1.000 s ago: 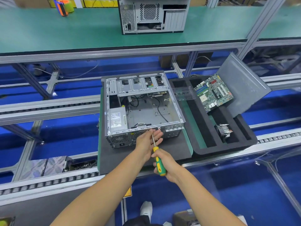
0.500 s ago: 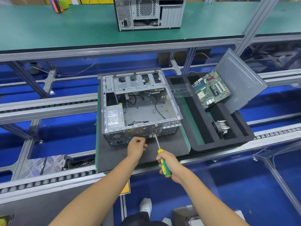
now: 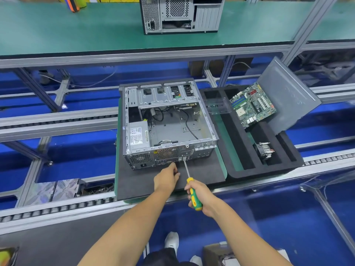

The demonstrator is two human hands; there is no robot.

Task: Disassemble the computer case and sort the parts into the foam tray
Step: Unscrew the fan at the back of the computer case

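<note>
While the right hand (image 3: 201, 196) fingers are wrapped round the green-and-yellow-handled screwdriver (image 3: 194, 194), the left hand (image 3: 166, 178) fingers are curled empty beside the open grey metal computer case (image 3: 167, 127).

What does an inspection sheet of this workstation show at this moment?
Surface: dark mat on a conveyor line.
Job's things: open computer case with power supply inside; foam tray holds motherboard, heatsink and side panel.
Clutter: nothing seen.
Grippers: right hand grips the screwdriver, tip at the case's rear; left hand curled, contents unclear.
Cables: black cables loose inside the case.
Surroundings: second case on the green shelf.
</note>
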